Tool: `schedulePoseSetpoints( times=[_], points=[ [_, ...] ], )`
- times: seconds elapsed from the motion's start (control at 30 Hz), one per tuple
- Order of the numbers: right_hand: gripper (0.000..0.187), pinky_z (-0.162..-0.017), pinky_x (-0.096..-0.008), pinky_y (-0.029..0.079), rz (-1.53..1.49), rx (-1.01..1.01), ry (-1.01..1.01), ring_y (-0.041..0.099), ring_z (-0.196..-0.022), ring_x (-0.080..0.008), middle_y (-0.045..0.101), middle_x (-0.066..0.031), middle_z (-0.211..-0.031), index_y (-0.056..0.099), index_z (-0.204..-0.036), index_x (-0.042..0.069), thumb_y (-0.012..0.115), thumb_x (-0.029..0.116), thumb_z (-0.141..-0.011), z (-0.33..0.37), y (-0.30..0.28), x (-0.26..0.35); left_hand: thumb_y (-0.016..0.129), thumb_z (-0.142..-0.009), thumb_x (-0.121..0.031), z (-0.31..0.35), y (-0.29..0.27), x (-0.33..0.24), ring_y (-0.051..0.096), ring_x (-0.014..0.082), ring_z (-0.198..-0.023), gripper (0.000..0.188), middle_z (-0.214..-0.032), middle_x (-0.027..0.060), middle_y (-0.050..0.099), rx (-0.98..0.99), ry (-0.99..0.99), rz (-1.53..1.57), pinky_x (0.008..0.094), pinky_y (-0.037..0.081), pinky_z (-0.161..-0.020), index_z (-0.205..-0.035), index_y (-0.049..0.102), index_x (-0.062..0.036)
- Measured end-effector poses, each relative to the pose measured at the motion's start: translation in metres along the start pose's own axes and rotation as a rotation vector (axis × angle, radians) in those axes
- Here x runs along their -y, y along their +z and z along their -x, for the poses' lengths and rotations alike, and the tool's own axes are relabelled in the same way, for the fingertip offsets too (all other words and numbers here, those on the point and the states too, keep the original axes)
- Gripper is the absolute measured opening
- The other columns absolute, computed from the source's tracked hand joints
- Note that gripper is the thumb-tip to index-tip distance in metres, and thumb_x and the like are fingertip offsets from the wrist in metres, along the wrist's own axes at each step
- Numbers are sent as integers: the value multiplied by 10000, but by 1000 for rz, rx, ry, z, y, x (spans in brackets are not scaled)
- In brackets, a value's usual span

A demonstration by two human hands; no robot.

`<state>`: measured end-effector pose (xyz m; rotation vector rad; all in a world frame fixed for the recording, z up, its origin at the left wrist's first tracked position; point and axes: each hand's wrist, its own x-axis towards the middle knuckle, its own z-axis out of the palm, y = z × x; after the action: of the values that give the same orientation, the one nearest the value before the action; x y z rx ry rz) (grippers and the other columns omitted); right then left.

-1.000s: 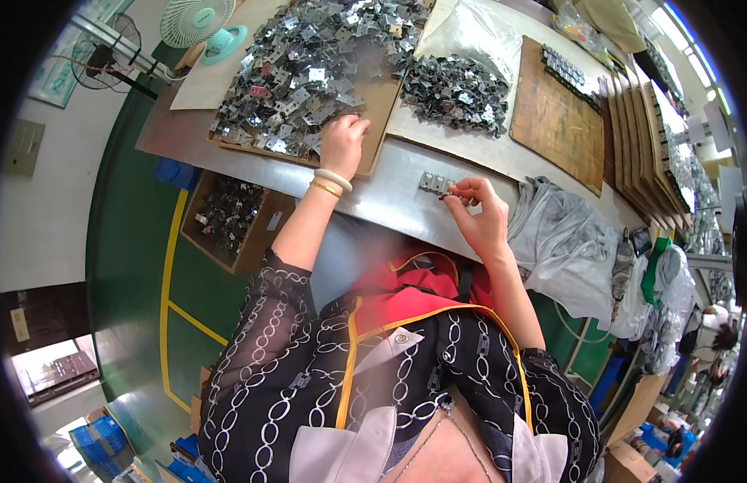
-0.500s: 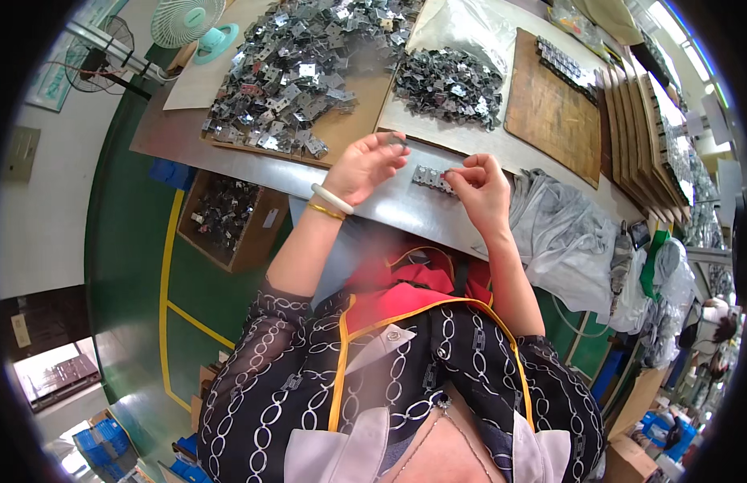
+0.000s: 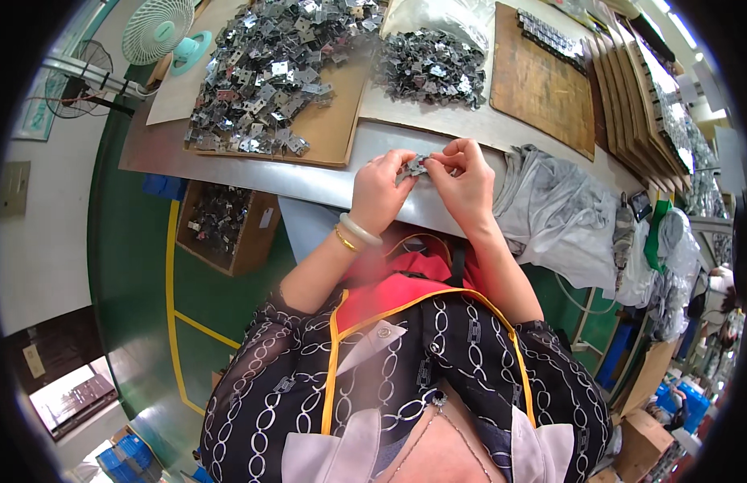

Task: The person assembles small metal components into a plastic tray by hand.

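Over the metal front edge of the bench, both my hands meet at a short row of small grey metal brackets. My left hand, with a white bangle and a gold bracelet at its wrist, pinches the row's left end. My right hand pinches at the other end, where a speck of red shows by the fingertips. Fingers cover part of the row, so I cannot make out how the pieces join. Beyond the hands lies a heap of small dark metal brackets.
At the left, a large pile of flat metal plates lies on cardboard. A wooden board carries rows of assembled pieces, beside upright stacked boards. Grey cloth hangs over the right edge. Below stands a box of parts; a fan is far left.
My left hand has moved right and down to join the right hand at the bracket row. The row, formerly by the right hand alone, is now between both hands. The view has shifted slightly.
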<state>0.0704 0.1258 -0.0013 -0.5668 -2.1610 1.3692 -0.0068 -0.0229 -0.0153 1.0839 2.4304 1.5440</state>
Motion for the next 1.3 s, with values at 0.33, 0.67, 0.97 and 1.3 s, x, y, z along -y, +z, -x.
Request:
schedulePoseSetpoints(
  times=[0.33,0.67,0.97,1.3],
  points=[
    [286,-649,-272,546,54,65,-41,685,-708,-119,741,-96,-835,555,-966,25,787,84,-810,2,-3,11,774,-781,2,4,11,-1,710,298,-946,305,-1069,136,737,-120,121,61,380,584,-830,-1069,685,-39],
    [278,-664,-313,547,165,132,-159,671,-709,-175,669,-93,-814,527,-954,31,754,77,-800,-6,-10,9,780,-749,39,0,12,-2,718,282,-1007,317,-1099,122,746,-141,213,43,363,586,-875,-1045,711,-52],
    [280,-685,-327,549,88,235,-139,676,-730,-213,662,-122,-827,539,-981,10,733,71,-788,-11,-18,16,781,-740,45,2,8,-3,716,280,-1025,327,-1118,114,748,-138,247,44,364,579,-890,-1046,716,-51],
    [390,-782,-287,572,-36,365,50,696,-867,-135,732,-104,-998,639,-1147,-14,817,66,-809,-9,-22,0,767,-750,76,5,7,1,706,303,-1041,338,-1130,130,735,-138,349,146,379,577,-895,-1059,702,-43]
  ],
)
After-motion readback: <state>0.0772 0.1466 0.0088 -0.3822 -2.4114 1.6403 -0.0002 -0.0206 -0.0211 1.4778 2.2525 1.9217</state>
